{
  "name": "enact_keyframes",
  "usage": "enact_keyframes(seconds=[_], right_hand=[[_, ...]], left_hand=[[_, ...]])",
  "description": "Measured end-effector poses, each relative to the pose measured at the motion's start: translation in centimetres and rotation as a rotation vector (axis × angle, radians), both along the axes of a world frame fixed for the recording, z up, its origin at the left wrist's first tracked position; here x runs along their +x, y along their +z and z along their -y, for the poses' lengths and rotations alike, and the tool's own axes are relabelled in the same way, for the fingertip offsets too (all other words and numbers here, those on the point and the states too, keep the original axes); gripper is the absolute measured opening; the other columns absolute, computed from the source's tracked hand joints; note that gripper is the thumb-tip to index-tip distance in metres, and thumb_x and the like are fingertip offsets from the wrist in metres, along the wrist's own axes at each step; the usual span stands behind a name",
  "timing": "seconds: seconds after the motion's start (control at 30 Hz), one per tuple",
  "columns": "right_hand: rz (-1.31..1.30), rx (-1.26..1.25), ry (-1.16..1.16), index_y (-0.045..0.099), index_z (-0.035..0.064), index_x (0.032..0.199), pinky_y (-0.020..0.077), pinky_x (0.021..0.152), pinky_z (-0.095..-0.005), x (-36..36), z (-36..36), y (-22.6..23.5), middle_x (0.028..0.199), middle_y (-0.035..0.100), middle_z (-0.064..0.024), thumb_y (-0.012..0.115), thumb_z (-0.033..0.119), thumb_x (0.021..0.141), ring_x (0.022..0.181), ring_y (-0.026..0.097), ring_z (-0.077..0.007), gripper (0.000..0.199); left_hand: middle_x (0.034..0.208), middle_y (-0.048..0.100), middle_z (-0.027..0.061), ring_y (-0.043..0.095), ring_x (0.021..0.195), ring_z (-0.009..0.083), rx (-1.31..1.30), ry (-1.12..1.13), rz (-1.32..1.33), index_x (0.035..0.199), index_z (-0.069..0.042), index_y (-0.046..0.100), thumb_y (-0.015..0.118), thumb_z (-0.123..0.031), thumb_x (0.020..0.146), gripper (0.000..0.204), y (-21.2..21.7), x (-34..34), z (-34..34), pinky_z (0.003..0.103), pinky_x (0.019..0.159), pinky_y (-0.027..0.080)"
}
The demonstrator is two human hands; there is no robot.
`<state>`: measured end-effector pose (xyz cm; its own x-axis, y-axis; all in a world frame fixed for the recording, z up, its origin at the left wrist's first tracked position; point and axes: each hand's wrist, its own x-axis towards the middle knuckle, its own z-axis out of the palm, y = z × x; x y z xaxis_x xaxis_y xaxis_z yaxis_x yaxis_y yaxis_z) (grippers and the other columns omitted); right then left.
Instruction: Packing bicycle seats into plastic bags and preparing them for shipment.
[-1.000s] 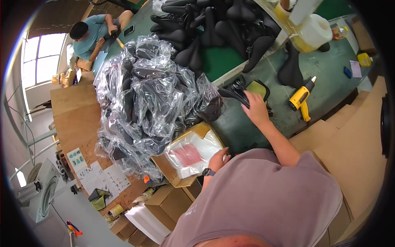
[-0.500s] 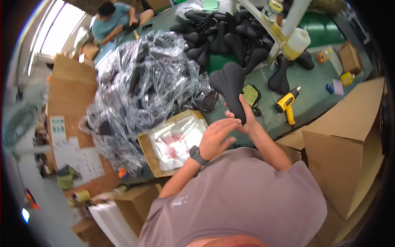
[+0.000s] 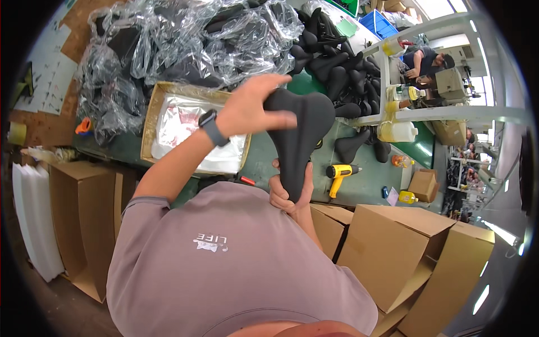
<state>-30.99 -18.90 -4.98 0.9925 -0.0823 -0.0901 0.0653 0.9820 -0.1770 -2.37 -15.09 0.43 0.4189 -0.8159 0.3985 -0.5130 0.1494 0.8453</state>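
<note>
A black bicycle saddle [image 3: 301,132] is held up in front of me, wide end away and nose toward my chest. The fingers of my right hand [image 3: 279,195] wrap round its nose from beneath. My left hand [image 3: 247,112], with a dark watch on the wrist, is beside the wide end, fingers and thumb spread. Its thumb overlaps the saddle's edge; whether it touches is unclear. A shallow cardboard box [image 3: 149,130] holding clear plastic bags [image 3: 222,160] lies below my left forearm.
Plastic-wrapped saddles [image 3: 163,45] heap at the back left, bare black saddles [image 3: 337,78] behind the held one. A yellow heat gun [image 3: 339,175] lies on the green table at right, near a metal frame [image 3: 460,115]. Cartons [image 3: 387,247] stand at my right. Another person [image 3: 424,62] sits far right.
My left hand has left the saddle's nose and moved up beside the wide end, fingers spreading. My right hand keeps its hold on the nose. The view has swung to the right.
</note>
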Motion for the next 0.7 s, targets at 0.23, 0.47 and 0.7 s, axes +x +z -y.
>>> enact_keyframes(seconds=[0.23, 0.47, 0.7], right_hand=[[-0.204, -0.170, 0.130, 0.047, 0.0063, 0.152, 0.0316, 0.038, -0.0262, 0.2, -2.8, 0.0, 0.071, 0.050, -0.0071, 0.034, 0.083, 0.109, 0.040, 0.038, -0.0096, 0.089], [-0.325, -0.098, 0.138, 0.053, 0.0058, 0.149, 0.0326, 0.036, -0.0250, 1.1, -5.6, -1.1, 0.073, 0.050, -0.0079, 0.032, 0.080, 0.112, 0.041, 0.039, -0.0104, 0.086], [-0.708, -0.687, -0.051, 0.052, 0.0031, 0.149, 0.0392, 0.046, -0.0278, 0.6, -10.3, 1.1, 0.082, 0.062, -0.0124, 0.043, 0.075, 0.112, 0.047, 0.046, -0.0131, 0.081]], left_hand=[[0.120, 0.072, 0.0110, 0.073, 0.109, 0.0334, 0.150, 0.040, -0.240, 0.125, -0.011, 0.080, 0.088, -0.038, 0.090, 0.045, -3.8, -0.3, -4.3, 0.045, 0.096, 0.058], [0.094, 0.079, 0.0106, 0.076, 0.089, 0.0351, 0.205, 0.194, -0.283, 0.107, -0.012, 0.084, 0.072, -0.033, 0.102, 0.025, -11.7, 2.2, -3.0, 0.045, 0.083, 0.059], [0.097, 0.081, 0.0175, 0.078, 0.096, 0.0429, 0.688, 0.303, -0.082, 0.102, -0.010, 0.079, 0.066, -0.039, 0.104, 0.032, -35.4, 2.8, -4.2, 0.057, 0.085, 0.059]])
